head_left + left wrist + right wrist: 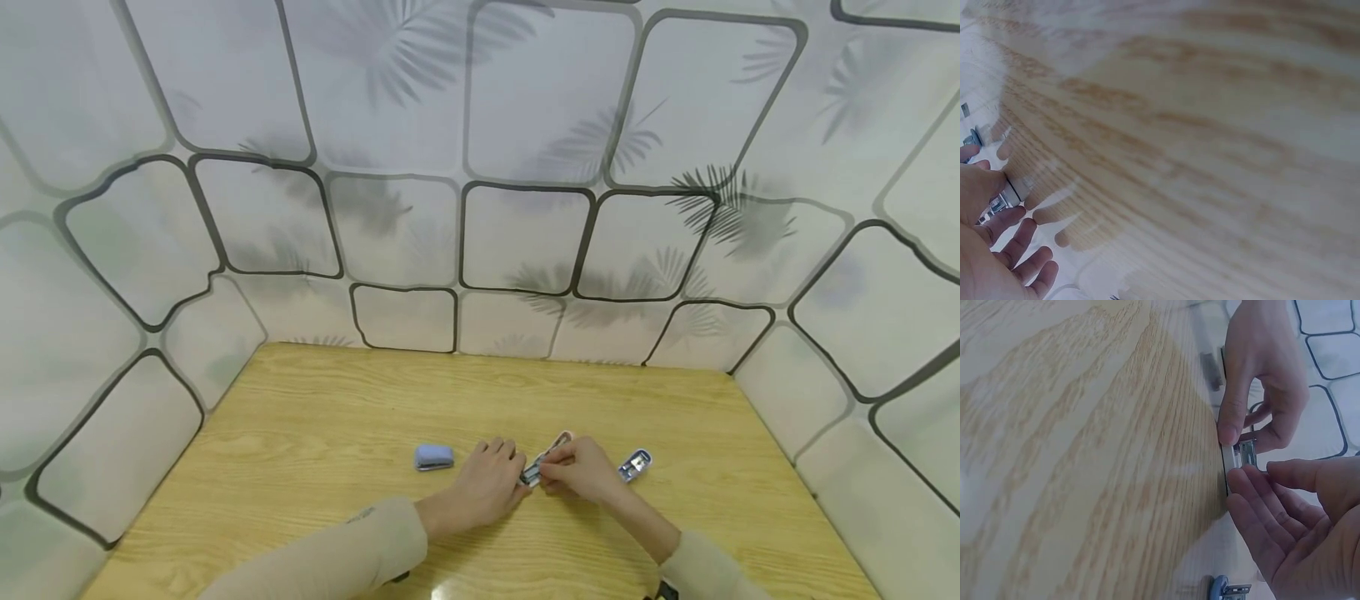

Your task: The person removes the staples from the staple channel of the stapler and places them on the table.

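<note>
An opened mini stapler [531, 475] with a pale pinkish-white body lies slanted between the two hands in the head view, its metal staple channel exposed. My left hand [486, 485] grips its near end between thumb and forefinger, the other fingers loosely extended. At the middle of the channel, the thumb and fingertips of my right hand [587, 473] pinch from the right side. The right wrist view shows both hands meeting at the metal channel [1247, 453]; I cannot tell whether a small piece sits between the right fingertips.
A closed light-blue mini stapler [433, 456] lies left of the left hand. Right of the right hand is a blue piece with metal parts facing up [636, 465]. The wood-grain table [360, 400] is bordered by patterned fabric walls [517, 242] at the back and sides.
</note>
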`<move>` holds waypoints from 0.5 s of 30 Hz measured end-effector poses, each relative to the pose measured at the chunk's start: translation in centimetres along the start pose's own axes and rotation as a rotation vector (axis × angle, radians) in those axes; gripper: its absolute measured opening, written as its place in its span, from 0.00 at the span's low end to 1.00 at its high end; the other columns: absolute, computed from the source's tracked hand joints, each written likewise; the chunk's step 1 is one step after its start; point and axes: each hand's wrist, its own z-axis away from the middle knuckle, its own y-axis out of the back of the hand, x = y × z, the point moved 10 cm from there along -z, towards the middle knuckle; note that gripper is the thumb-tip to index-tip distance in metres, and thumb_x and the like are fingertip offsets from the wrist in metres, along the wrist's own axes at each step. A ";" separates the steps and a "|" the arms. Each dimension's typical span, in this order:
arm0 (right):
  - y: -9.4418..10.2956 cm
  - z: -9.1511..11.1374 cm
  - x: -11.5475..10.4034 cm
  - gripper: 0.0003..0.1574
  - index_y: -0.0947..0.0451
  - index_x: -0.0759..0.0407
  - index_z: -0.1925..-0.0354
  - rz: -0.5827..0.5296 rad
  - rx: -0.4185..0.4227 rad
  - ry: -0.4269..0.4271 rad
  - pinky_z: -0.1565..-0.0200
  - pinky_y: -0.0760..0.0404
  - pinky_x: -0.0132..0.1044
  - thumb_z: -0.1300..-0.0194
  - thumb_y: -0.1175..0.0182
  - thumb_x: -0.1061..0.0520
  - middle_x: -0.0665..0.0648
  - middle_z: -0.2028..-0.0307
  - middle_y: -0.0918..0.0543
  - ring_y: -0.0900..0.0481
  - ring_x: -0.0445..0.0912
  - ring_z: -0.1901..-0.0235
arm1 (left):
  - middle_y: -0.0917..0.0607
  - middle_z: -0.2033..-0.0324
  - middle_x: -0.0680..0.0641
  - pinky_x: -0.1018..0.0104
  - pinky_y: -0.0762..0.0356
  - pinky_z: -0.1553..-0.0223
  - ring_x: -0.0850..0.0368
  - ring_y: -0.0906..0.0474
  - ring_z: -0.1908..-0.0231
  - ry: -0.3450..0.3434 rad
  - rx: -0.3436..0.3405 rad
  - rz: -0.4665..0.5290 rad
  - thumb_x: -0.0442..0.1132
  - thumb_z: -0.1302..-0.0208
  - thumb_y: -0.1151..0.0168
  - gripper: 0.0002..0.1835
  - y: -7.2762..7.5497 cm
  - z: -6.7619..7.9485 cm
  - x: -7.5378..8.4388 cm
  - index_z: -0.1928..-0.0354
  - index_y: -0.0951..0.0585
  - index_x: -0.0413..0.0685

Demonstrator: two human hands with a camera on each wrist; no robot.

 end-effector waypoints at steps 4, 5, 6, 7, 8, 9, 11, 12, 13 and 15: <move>-0.1 -0.1 0.3 0.11 0.14 0.77 0.58 0.020 0.008 -0.028 0.67 0.10 0.36 0.30 0.34 0.66 0.69 0.67 0.09 0.07 0.54 0.69 | 0.16 0.59 0.54 0.66 0.22 0.56 0.60 0.22 0.58 -0.002 -0.002 -0.002 0.61 0.27 0.37 0.19 0.0 0.0 0.0 0.54 0.17 0.54; -0.1 -0.2 0.4 0.10 0.14 0.77 0.59 0.023 0.010 -0.034 0.68 0.10 0.36 0.30 0.34 0.66 0.68 0.67 0.09 0.08 0.53 0.69 | 0.16 0.59 0.54 0.66 0.22 0.56 0.60 0.23 0.58 -0.002 -0.001 -0.004 0.61 0.27 0.37 0.19 0.1 0.0 0.0 0.54 0.17 0.54; -0.1 -0.2 0.4 0.10 0.13 0.76 0.59 0.026 0.012 -0.039 0.68 0.11 0.36 0.31 0.34 0.66 0.67 0.68 0.09 0.08 0.52 0.70 | 0.16 0.60 0.54 0.66 0.23 0.56 0.60 0.23 0.58 -0.003 -0.001 -0.006 0.61 0.27 0.37 0.19 0.1 0.0 0.0 0.55 0.17 0.55; -0.1 -0.2 0.5 0.10 0.13 0.76 0.59 0.026 0.012 -0.043 0.68 0.10 0.36 0.31 0.34 0.66 0.67 0.68 0.09 0.08 0.52 0.70 | 0.16 0.60 0.55 0.66 0.23 0.56 0.60 0.23 0.58 -0.003 -0.001 -0.009 0.61 0.27 0.37 0.18 0.1 0.0 0.0 0.55 0.18 0.55; -0.2 -0.2 0.5 0.10 0.13 0.76 0.59 0.026 0.013 -0.047 0.68 0.10 0.37 0.31 0.34 0.66 0.67 0.68 0.09 0.08 0.52 0.71 | 0.17 0.60 0.55 0.66 0.23 0.57 0.60 0.23 0.59 -0.004 -0.001 -0.010 0.61 0.27 0.37 0.18 0.1 0.0 0.1 0.56 0.18 0.55; -0.1 -0.2 0.5 0.10 0.13 0.76 0.59 0.033 0.015 -0.050 0.68 0.10 0.37 0.31 0.33 0.66 0.66 0.69 0.09 0.08 0.52 0.71 | 0.17 0.60 0.55 0.66 0.23 0.57 0.60 0.23 0.59 -0.005 -0.001 -0.011 0.62 0.27 0.37 0.18 0.1 0.0 0.1 0.56 0.18 0.55; -0.1 -0.2 0.4 0.10 0.13 0.75 0.58 0.050 0.023 -0.051 0.68 0.10 0.37 0.31 0.33 0.66 0.66 0.69 0.09 0.08 0.51 0.72 | 0.16 0.60 0.54 0.66 0.22 0.56 0.60 0.22 0.58 -0.006 -0.002 -0.013 0.61 0.27 0.37 0.18 0.0 0.0 0.1 0.56 0.18 0.55; -0.1 -0.2 0.4 0.10 0.13 0.75 0.58 0.057 0.026 -0.052 0.69 0.10 0.38 0.31 0.33 0.66 0.65 0.69 0.09 0.08 0.51 0.72 | 0.16 0.60 0.54 0.66 0.22 0.56 0.60 0.22 0.58 -0.007 0.000 -0.013 0.61 0.27 0.37 0.18 0.0 0.0 0.1 0.56 0.18 0.55; -0.1 -0.2 0.4 0.10 0.12 0.75 0.58 0.062 0.027 -0.055 0.69 0.10 0.38 0.32 0.33 0.66 0.65 0.69 0.09 0.08 0.51 0.73 | 0.16 0.60 0.54 0.66 0.22 0.56 0.60 0.22 0.58 -0.009 0.002 -0.014 0.61 0.27 0.37 0.18 0.0 0.0 0.1 0.55 0.17 0.55; -0.3 -0.3 0.4 0.10 0.12 0.74 0.58 0.071 0.027 -0.061 0.70 0.11 0.37 0.32 0.32 0.65 0.64 0.70 0.08 0.09 0.51 0.74 | 0.16 0.60 0.54 0.66 0.22 0.56 0.60 0.22 0.58 -0.009 0.008 -0.015 0.61 0.27 0.37 0.18 0.0 0.1 0.1 0.55 0.17 0.54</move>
